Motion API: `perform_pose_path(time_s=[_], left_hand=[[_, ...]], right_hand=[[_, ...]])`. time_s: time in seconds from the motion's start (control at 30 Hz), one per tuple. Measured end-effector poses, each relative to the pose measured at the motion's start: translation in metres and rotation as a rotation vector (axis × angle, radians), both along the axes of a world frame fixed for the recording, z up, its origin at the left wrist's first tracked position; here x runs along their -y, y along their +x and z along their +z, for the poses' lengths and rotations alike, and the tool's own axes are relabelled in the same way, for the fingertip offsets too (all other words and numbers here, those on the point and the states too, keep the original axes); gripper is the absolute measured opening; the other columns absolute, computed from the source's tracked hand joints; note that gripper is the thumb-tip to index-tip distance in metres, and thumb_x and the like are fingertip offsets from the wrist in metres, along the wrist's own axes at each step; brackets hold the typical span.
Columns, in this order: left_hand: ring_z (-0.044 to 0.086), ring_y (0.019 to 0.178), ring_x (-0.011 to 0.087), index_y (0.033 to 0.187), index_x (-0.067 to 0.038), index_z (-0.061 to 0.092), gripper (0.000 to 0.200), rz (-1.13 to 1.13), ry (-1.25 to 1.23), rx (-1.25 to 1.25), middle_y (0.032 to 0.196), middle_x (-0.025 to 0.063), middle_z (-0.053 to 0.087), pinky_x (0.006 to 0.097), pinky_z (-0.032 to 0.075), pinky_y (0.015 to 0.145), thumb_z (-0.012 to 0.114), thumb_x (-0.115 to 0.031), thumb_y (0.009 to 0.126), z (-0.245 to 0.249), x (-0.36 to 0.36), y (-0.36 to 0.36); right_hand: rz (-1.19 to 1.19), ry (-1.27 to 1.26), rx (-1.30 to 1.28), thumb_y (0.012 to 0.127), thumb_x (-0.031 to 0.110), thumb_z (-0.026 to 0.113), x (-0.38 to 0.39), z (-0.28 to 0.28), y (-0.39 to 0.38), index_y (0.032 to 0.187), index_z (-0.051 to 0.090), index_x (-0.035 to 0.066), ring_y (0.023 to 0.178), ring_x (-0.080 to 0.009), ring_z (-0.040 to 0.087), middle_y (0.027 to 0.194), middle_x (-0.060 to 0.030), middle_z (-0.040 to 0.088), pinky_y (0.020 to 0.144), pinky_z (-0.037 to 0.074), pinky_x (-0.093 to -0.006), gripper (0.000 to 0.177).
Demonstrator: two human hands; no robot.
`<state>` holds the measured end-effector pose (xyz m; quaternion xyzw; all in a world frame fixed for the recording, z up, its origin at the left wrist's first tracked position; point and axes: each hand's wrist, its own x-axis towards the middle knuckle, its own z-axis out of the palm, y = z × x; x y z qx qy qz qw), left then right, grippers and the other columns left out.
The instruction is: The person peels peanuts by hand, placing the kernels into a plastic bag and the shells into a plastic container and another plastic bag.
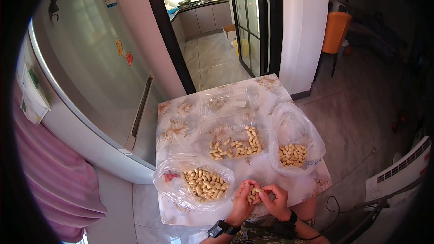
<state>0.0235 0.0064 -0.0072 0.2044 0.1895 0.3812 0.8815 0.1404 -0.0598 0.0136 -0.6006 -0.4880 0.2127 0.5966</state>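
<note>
At the left of the flower-printed surface (pixel 190 219), an open, clear plastic left bag (pixel 168 192) holds a big heap of peanuts (pixel 205 184), just beside the left hand (pixel 244 199) and a little forward of it, so that hand is the nearer one. Next, straight ahead of the hands and slightly left, stands a clear tray (pixel 217 129) with a looser scatter of nuts (pixel 237 147) toward its near side and right end. The left hand is cupped, its fingers curled round a small handful (pixel 253 198); directly above that, between the two hands, one peanut (pixel 258 190) appears pinched by the fingers of the right hand (pixel 276 199), thumb and forefinger nearly together. Its long axis seems to run roughly crosswise, from one hand toward the other, though it is partly covered and small. Farther right and forward, near the right hand but apart from it, an open right bag (pixel 289 122) has a smaller pile (pixel 293 154) at its near end. From one side to the other the peanuts look alike: in the shell, pale tan, slim and often waisted; surface texture is too fine to make out.
</note>
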Motion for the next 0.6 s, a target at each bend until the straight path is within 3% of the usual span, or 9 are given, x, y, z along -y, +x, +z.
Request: perform_pose_path(time_s=[0.3, 0.37, 0.6], left_hand=[[0.054, 0.074, 0.0149, 0.108, -0.006, 0.05, 0.026, -0.01, 0.012, 0.038, 0.095, 0.0073, 0.056, 0.0254, 0.043, 0.06, 0.041, -0.029, 0.103, 0.002, 0.0, 0.0], [0.051, 0.067, 0.0132, 0.11, -0.006, 0.05, 0.026, 0.006, 0.036, 0.032, 0.096, 0.0067, 0.056, 0.0247, 0.039, 0.054, 0.039, -0.029, 0.104, 0.004, 0.0, 0.001], [0.054, 0.073, 0.0139, 0.109, -0.006, 0.051, 0.027, 0.089, -0.023, -0.108, 0.094, 0.0053, 0.056, 0.0246, 0.045, 0.062, 0.04, -0.03, 0.104, 0.011, 0.004, 0.008]], right_hand=[[-0.051, 0.031, -0.04, 0.083, 0.009, 0.07, 0.002, -0.002, 0.002, 0.087, 0.064, 0.001, 0.066, -0.0153, 0.063, 0.075, -0.0086, 0.065, 0.062, 0.049, -0.0274, 0.01], [-0.058, 0.034, -0.07, 0.083, 0.009, 0.07, 0.001, -0.002, 0.002, 0.088, 0.064, 0.001, 0.068, -0.0152, 0.063, 0.075, -0.0089, 0.065, 0.062, 0.049, -0.0275, 0.01], [0.068, 0.132, 0.126, 0.079, 0.008, 0.074, -0.004, 0.037, -0.011, 0.091, 0.065, 0.004, 0.064, -0.0197, 0.062, 0.077, -0.0087, 0.064, 0.061, 0.05, -0.0289, 0.016]])
